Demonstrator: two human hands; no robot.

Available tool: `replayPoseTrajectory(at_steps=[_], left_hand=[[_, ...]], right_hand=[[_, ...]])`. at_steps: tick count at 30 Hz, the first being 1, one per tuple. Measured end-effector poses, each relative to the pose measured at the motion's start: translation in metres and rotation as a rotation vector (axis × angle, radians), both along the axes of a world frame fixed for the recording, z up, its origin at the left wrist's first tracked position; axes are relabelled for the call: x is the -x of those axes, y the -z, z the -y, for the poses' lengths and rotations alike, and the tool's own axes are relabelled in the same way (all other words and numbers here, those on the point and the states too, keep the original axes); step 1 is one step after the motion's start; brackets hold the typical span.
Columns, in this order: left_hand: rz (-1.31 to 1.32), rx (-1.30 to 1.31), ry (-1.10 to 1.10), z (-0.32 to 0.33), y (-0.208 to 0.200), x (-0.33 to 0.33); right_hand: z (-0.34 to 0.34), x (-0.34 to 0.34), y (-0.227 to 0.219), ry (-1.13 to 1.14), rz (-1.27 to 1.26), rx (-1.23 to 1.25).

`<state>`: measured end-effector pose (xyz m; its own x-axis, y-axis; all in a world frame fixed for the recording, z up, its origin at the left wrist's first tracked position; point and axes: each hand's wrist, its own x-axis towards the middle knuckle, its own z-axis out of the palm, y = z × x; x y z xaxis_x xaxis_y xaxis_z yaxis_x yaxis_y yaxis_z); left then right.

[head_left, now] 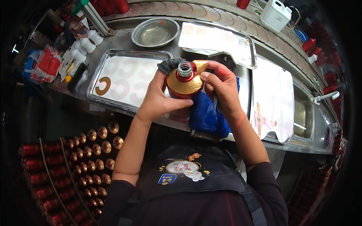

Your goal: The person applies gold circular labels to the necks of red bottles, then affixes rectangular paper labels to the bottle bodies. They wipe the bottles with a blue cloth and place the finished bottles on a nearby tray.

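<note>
Item: red glass bottle with a gold foil collar (184, 81) — held upright above the front edge of the steel counter (124, 37), open threaded neck toward the camera.
Left hand (160, 96): fingers clasped around the bottle's left side and base.
Right hand (222, 84): thumb and fingertips pressing the gold collar at its right edge.
Beneath: crumpled blue cloth (205, 113) — under the right hand.
Left of item: shallow steel tray (113, 56) carrying a sheet with a gold C-shaped label (102, 86).
Below counter: racks of red bottles with gold collars (90, 147).

Steel workbench (124, 37) under bright light; dark floor below, perhaps crates (56, 169) of red bottles.
</note>
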<state>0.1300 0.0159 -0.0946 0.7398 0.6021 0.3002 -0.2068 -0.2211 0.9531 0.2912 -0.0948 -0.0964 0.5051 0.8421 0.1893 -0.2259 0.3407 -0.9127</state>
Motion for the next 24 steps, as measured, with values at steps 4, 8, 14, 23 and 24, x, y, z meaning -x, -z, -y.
replayPoseTrajectory(at_steps=[4,8,14,23,24], left_hand=[[-0.145,-0.461,-0.117,0.0,-0.009,0.006],[-0.161,0.072,0.206,-0.019,-0.017,0.008],[0.036,0.314,0.181,-0.017,-0.01,0.005],[-0.04,0.116,0.059,0.005,-0.025,-0.001],[-0.03,0.136,0.035,0.007,-0.024,-0.002]], right_hand=[[0.001,0.004,-0.001,-0.009,-0.008,0.016],[0.003,0.013,-0.005,0.001,0.058,0.014],[0.005,0.023,-0.01,-0.01,-0.023,-0.037],[0.004,0.025,-0.004,0.02,0.017,-0.077],[0.004,0.024,-0.004,0.054,0.088,-0.041]])
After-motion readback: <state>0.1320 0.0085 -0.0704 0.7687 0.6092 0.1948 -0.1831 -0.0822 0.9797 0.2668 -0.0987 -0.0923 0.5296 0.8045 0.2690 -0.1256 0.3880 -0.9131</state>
